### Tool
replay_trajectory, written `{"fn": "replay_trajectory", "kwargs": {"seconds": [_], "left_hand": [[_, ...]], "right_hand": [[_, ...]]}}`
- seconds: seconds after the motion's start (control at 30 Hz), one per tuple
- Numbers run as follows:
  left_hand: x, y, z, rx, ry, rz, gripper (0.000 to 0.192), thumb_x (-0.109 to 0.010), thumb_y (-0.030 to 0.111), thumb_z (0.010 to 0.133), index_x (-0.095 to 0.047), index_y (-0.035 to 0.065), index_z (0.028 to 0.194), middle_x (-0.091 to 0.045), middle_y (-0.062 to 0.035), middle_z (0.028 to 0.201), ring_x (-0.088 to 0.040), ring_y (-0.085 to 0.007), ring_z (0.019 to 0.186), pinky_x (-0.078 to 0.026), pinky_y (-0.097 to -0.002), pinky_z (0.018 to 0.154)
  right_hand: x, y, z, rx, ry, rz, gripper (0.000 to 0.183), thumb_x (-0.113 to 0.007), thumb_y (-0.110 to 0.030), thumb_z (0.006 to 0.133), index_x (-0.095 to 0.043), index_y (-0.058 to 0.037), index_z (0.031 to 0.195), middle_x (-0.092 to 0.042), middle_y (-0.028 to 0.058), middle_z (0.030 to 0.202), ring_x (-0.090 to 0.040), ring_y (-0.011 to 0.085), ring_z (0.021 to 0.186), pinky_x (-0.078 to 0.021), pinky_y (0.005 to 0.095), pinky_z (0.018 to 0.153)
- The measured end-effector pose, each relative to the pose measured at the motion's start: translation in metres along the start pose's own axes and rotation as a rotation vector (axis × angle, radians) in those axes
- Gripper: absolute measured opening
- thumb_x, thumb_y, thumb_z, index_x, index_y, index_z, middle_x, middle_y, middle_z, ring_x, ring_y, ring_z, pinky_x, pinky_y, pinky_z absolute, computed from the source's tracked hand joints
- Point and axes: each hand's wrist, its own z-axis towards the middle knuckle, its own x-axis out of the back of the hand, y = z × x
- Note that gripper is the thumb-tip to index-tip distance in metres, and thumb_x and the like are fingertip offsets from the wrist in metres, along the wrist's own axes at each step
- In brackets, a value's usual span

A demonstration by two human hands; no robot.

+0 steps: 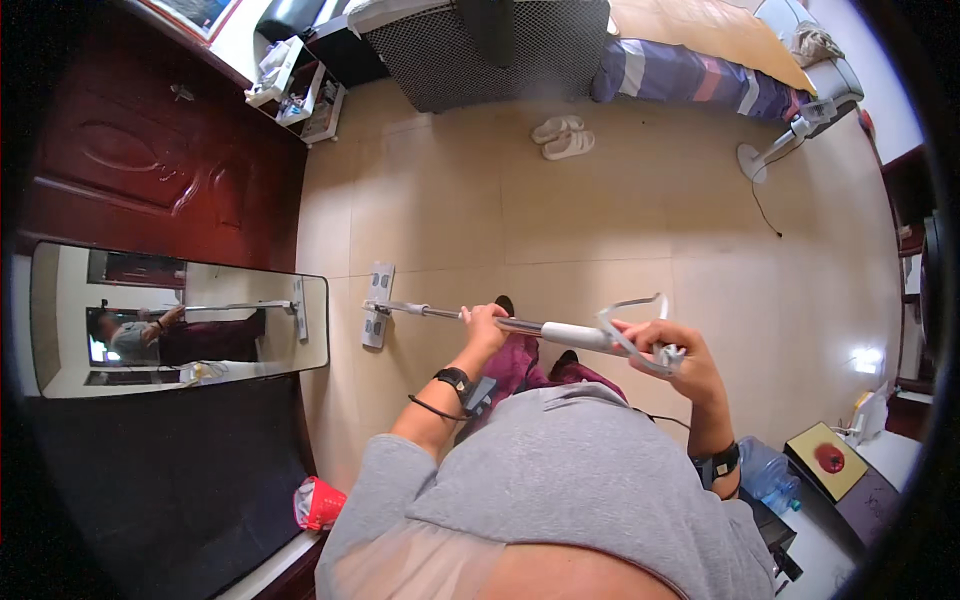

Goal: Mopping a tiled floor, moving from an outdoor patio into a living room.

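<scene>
A flat mop's pole point(525, 326) runs crosswise before me, its head out to the left. My left hand point(484, 325) is closed around the metal part of the pole, below the white grip sleeve point(574, 335). At the other end my right hand point(671, 352) grips the pole's top, where a grey looped lever or frame point(637, 300) sticks out; the fingers hide part of it. The rectangular mop head point(378, 304) is seen from the side with plates and the swivel joint, near the tiled floor; whether it touches the tiles I cannot tell.
On the left a long mirror point(225, 315) leans by a dark red door point(112, 150). White slippers point(568, 142) lie ahead; a white fan point(752, 163) trails its cord on the right. Behind are a red bin point(324, 502) and a water bottle point(769, 476). A bed point(690, 67) stands far ahead.
</scene>
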Motion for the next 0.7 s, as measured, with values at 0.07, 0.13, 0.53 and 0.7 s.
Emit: {"fn": "replay_trajectory", "kwargs": {"seconds": [0.07,0.13,0.53,0.7], "left_hand": [[0.000,0.025,0.013,-0.035,0.031,-0.068,0.021,-0.075,0.030,0.065,-0.063,0.0163,0.075,-0.061,-0.0060,0.083,-0.053,-0.0274,0.096,-0.018,-0.0552,0.106],[0.011,0.049,0.029,-0.121,0.042,-0.171,0.019,-0.074,0.028,0.065,-0.063,0.0152,0.073,-0.061,-0.0066,0.081,-0.053,-0.0278,0.094,-0.019,-0.0528,0.106],[0.088,-0.003,0.129,-0.192,0.045,-0.248,0.018,-0.074,0.027,0.065,-0.061,0.0140,0.067,-0.059,-0.0103,0.077,-0.054,-0.0314,0.084,-0.041,-0.0407,0.080],[0.094,0.039,0.131,-0.231,0.098,-0.348,0.024,-0.074,0.030,0.070,-0.061,0.0097,0.070,-0.057,-0.0111,0.075,-0.052,-0.0318,0.081,-0.041,-0.0401,0.075]], "right_hand": [[0.014,-0.023,0.007,0.028,0.025,-0.067,0.007,-0.064,0.002,0.074,-0.057,0.0008,0.073,-0.064,0.0128,0.089,-0.060,0.0241,0.095,-0.0354,0.0489,0.102],[0.022,-0.047,0.015,0.061,0.047,-0.124,0.008,-0.066,0.000,0.073,-0.058,0.0004,0.074,-0.064,0.0136,0.088,-0.061,0.0248,0.092,-0.0363,0.0501,0.101],[-0.018,-0.040,0.127,-0.045,0.158,-0.181,0.009,-0.066,0.000,0.073,-0.060,-0.0020,0.078,-0.066,0.0132,0.091,-0.061,0.0247,0.092,-0.0334,0.0478,0.102],[-0.015,-0.086,0.126,-0.017,0.210,-0.249,0.009,-0.066,-0.001,0.069,-0.059,-0.0011,0.076,-0.066,0.0140,0.089,-0.061,0.0255,0.093,-0.0355,0.0494,0.100]]}}
